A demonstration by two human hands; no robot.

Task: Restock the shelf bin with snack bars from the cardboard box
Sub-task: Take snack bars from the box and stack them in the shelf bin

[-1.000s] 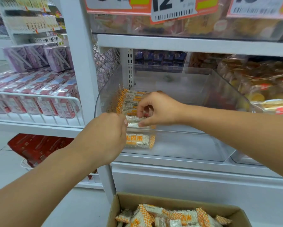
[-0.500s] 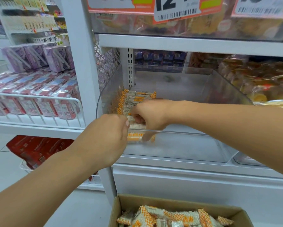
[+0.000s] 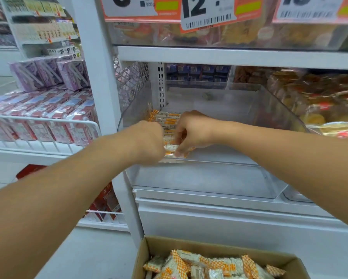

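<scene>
Head view: both our hands meet at the front-left corner of the clear shelf bin (image 3: 279, 125). Our right hand (image 3: 191, 133) pinches a snack bar (image 3: 171, 148), setting it against the row so it packs flat. Our left hand (image 3: 149, 143) is fisted; what it grips, we cannot tell. More bars wait in the cardboard box (image 3: 149, 248) below.

White snack bars (image 3: 169, 119) — orange-checkered ends, brown cardboard box (image 3: 209, 245), purple cartons (image 3: 48, 74)
</scene>
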